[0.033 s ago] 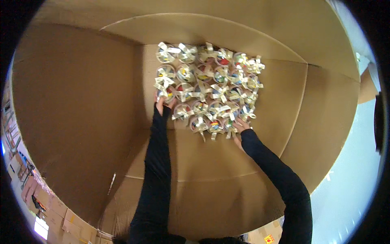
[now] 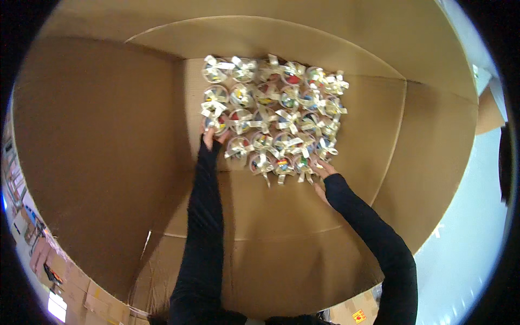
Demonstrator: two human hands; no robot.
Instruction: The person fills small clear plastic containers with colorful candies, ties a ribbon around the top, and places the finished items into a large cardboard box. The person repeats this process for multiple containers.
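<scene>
Several clear round tubs (image 2: pixel 241 96) with pale ribbon bows and colourful contents stand in rows on the floor of a big cardboard box. At the left end, my left hand (image 2: pixel 213 138) has its fingers wrapped around the near side of a tub (image 2: pixel 216 124); the tub hides part of the fingers. My right hand (image 2: pixel 326 176) is by the near right corner of the group, fingers apart, beside a tub with green contents (image 2: pixel 303 164). Whether its fingertips touch that tub, I cannot tell.
Tall brown walls of the cardboard box (image 2: pixel 97 141) surround both forearms. A bent flap edge curves along the far wall. Outside at lower left are stacked cartons (image 2: pixel 103 303); a pale blue surface (image 2: pixel 460 233) lies to the right.
The view has shifted slightly, so the tubs sit a little further left. My right hand has eased slightly right, away from the near right tub. My left hand stays on its tub.
</scene>
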